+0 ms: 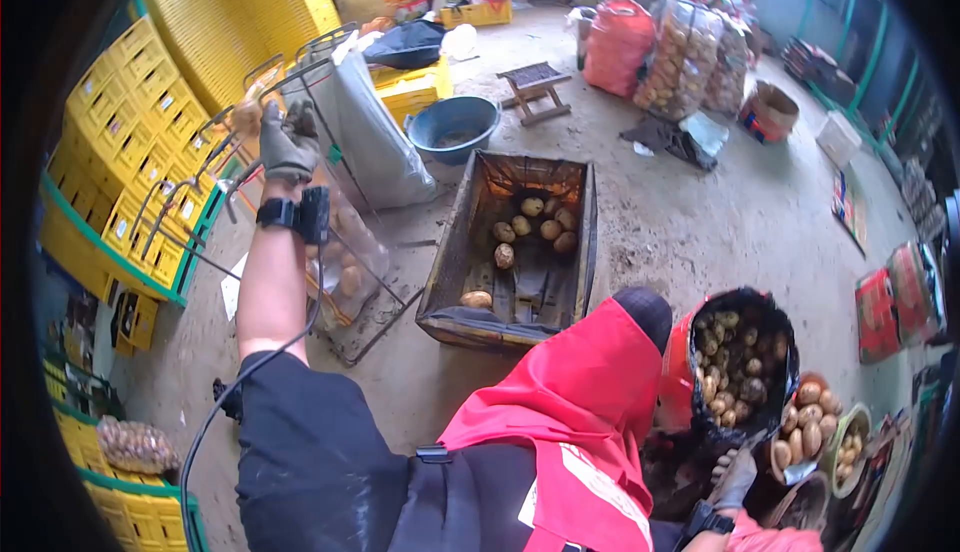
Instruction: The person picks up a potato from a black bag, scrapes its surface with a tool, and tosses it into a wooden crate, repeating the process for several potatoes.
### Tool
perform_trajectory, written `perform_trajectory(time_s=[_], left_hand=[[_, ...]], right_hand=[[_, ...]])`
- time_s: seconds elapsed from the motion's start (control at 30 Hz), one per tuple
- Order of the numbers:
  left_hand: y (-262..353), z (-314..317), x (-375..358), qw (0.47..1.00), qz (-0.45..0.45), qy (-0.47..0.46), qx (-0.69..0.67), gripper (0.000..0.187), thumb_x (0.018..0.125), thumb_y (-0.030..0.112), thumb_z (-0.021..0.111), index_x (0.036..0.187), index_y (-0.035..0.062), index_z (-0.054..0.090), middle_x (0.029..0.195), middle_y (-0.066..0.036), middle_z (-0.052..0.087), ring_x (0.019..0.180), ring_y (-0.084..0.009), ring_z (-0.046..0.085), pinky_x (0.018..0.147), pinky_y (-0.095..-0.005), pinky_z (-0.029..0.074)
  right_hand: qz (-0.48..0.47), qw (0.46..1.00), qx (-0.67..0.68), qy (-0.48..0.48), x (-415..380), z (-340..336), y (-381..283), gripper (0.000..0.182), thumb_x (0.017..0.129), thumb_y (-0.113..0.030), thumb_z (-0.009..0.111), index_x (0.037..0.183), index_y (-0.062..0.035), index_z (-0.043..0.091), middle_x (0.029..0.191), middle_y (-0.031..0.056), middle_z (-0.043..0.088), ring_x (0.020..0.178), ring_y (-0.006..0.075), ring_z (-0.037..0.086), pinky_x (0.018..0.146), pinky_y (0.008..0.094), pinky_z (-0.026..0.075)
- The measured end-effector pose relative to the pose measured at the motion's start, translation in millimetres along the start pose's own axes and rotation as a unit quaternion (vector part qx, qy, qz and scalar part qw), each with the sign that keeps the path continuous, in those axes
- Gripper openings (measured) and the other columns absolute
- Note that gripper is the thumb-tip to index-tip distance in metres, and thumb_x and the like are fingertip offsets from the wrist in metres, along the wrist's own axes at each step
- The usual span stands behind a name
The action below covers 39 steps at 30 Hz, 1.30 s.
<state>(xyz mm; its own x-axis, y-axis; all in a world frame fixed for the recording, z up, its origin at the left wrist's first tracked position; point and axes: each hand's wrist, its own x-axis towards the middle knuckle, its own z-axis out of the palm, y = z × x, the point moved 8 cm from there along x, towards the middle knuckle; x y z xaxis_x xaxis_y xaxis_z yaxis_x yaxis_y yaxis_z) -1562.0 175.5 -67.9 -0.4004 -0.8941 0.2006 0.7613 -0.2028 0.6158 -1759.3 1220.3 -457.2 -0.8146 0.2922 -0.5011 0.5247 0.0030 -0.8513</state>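
Observation:
My left hand [289, 144], in a grey glove, is raised at the metal rack [318, 50]. Its fingers are curled; what they grip, if anything, I cannot make out. Just left of it is a tan, bunched shape [247, 117]. Below hangs a clear plastic bag [350, 257] with potatoes inside. My right hand [735, 478], also gloved, is low at the right with bent fingers, close beside a red bucket [677, 377]. Potatoes [740, 357] lie in its black liner. Whatever the right hand holds is hidden.
A dark crate [583, 242] with several potatoes stands ahead. Beyond are a blue basin [452, 130] and a small stool [535, 87]. Yellow crates [125, 122] are stacked left. Full sacks [680, 57] stand at the back. Buckets of potatoes [808, 422] sit at the right.

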Motion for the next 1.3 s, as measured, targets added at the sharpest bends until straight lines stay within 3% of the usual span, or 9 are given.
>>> perform_trajectory(time_s=[0.17,0.37,0.57,0.63,0.7,0.77,0.93,1.07,1.3], left_hand=[[-171,-33,17,0.949,-0.188,-0.229,0.111,0.029,0.110,0.026,0.051,0.122,0.0050,0.068,0.130,-0.015,0.072,0.121,-0.0293,0.069,0.101,-0.0393,0.059],[-388,126,-133,0.861,-0.392,-0.258,0.197,0.039,0.112,0.020,0.044,0.147,0.0076,0.055,0.150,-0.017,0.058,0.136,-0.0311,0.058,0.112,-0.0415,0.052],[-558,279,-350,0.602,-0.388,-0.593,0.367,0.045,0.109,0.017,0.051,0.153,0.0079,0.050,0.147,-0.006,0.060,0.126,-0.0177,0.062,0.106,-0.0344,0.050],[-599,309,-439,0.563,-0.477,-0.540,0.405,0.047,0.106,0.017,0.058,0.152,0.0086,0.051,0.139,-0.004,0.064,0.115,-0.0139,0.065,0.100,-0.0313,0.051],[-645,315,-514,0.452,-0.429,-0.629,0.466,0.049,0.105,0.021,0.063,0.151,0.0083,0.053,0.134,-0.002,0.067,0.110,-0.0134,0.066,0.096,-0.0309,0.053],[-688,294,-580,0.325,-0.380,-0.731,0.464,0.052,0.101,0.025,0.066,0.149,0.0083,0.054,0.128,-0.002,0.069,0.105,-0.0109,0.066,0.092,-0.0293,0.054],[-740,241,-692,-0.087,0.009,-0.883,0.462,0.067,0.087,0.023,0.071,0.150,0.0098,0.052,0.128,-0.019,0.070,0.124,-0.0372,0.065,0.102,-0.0452,0.054],[-762,197,-715,-0.177,0.085,-0.893,0.405,0.070,0.084,0.029,0.077,0.145,0.0080,0.049,0.130,-0.018,0.067,0.117,-0.0372,0.067,0.096,-0.0480,0.057],[-775,200,-705,-0.150,0.039,-0.884,0.441,0.067,0.084,0.033,0.076,0.142,0.0094,0.052,0.124,-0.019,0.071,0.113,-0.0379,0.069,0.095,-0.0462,0.057]], right_hand=[[-0.048,0.993,0.070,-0.080,-33,31,-38,0.025,0.108,-0.039,0.057,0.093,-0.0187,0.060,0.064,-0.0091,0.048,0.046,0.0020,0.041,0.039,0.0198,0.029],[-0.028,0.996,0.075,0.039,-47,-13,-45,0.038,0.104,-0.045,0.064,0.109,-0.0073,0.068,0.080,-0.0002,0.065,0.054,0.0061,0.052,0.048,0.0214,0.038],[-0.031,0.992,0.063,0.102,-60,-37,-62,0.043,0.103,-0.047,0.063,0.104,-0.0046,0.069,0.079,0.0027,0.069,0.056,0.0097,0.058,0.053,0.0261,0.046],[-0.033,0.991,0.063,0.112,-55,-43,-64,0.042,0.102,-0.046,0.063,0.102,-0.0037,0.070,0.080,0.0044,0.071,0.057,0.0113,0.060,0.054,0.0276,0.048],[-0.049,0.994,0.011,0.094,-48,-45,-69,0.039,0.105,-0.040,0.061,0.114,-0.0030,0.070,0.086,0.0041,0.069,0.064,0.0091,0.058,0.059,0.0240,0.046],[-0.059,0.992,0.002,0.111,-41,-50,-71,0.039,0.104,-0.040,0.063,0.098,-0.0021,0.071,0.080,0.0105,0.075,0.062,0.0131,0.068,0.057,0.0299,0.052],[-0.131,0.980,-0.086,0.125,-27,-64,-89,0.025,0.103,-0.027,0.066,0.097,-0.0037,0.071,0.078,0.0104,0.075,0.065,0.0196,0.072,0.058,0.0336,0.054],[-0.125,0.977,-0.090,0.145,-18,-71,-91,0.014,0.100,-0.018,0.070,0.097,-0.0049,0.070,0.081,0.0143,0.072,0.074,0.0319,0.073,0.062,0.0391,0.055],[-0.117,0.981,-0.091,0.126,-5,-66,-89,0.015,0.099,-0.017,0.070,0.101,-0.0029,0.070,0.089,0.0191,0.072,0.082,0.0408,0.071,0.067,0.0418,0.056]])
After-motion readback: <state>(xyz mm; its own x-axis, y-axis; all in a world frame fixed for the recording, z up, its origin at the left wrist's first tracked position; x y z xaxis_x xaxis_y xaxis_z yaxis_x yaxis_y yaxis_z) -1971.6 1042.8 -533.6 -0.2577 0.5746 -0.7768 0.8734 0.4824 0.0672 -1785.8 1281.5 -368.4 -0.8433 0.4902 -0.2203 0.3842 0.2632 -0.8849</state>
